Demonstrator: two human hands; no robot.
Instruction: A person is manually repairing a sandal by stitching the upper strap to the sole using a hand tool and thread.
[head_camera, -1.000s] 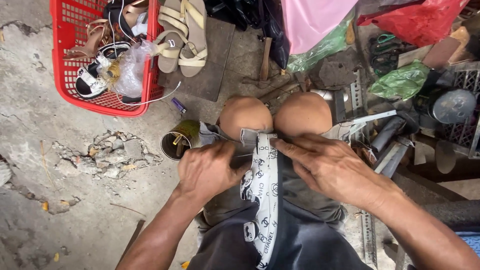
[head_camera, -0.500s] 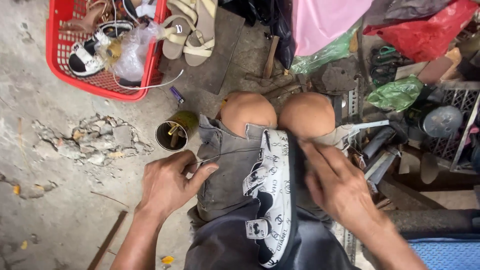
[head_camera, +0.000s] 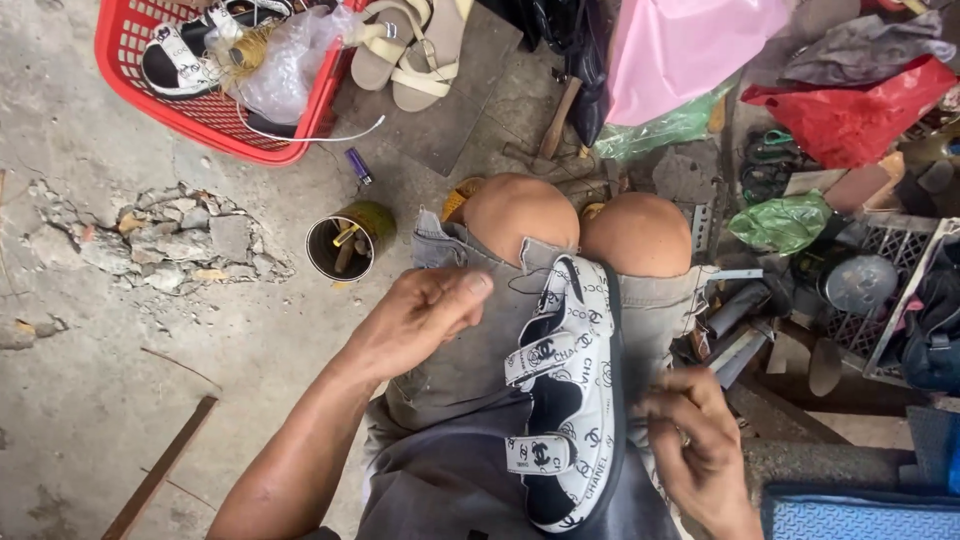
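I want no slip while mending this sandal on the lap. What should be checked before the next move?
1. Sandal resting between the thighs, sole edge to the right: ok.
2. Right hand at the sandal's sole edge: ok; its grip there cannot be told.
3. Left hand pinched shut above the left thigh, apart from the sandal; a thin thread seems to run from it: cannot tell for sure.
4. Both straps lying closed across the footbed: ok.
5. Tin can of tools upright by the left knee: ok.
6. Needle or tool in the fingers: cannot tell.
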